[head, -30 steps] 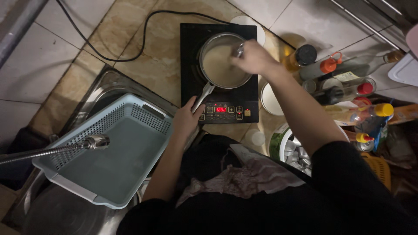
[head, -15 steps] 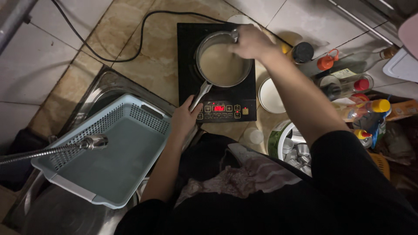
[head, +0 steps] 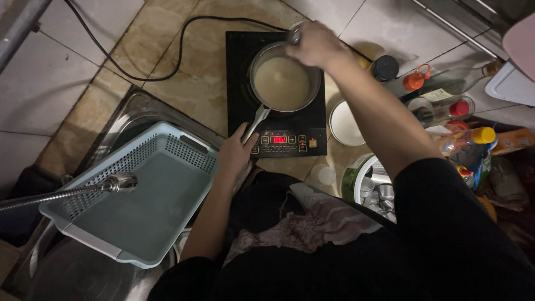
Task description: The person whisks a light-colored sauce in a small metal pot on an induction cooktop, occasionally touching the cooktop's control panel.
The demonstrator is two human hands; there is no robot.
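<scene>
L hand (head: 237,153) grips saucepan (head: 284,83) handle, fingers (head: 243,134) wrapped

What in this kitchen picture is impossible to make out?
All in the head view:
- The utensil in the right hand: the fist covers all but a small metal tip over the saucepan.
- The end of the saucepan's handle: under the left hand.
- The sink: mostly covered by the blue basket.
- The bottles at right: too dark and crowded to identify.
- The cooker's small buttons: too tiny to tell apart.
</scene>
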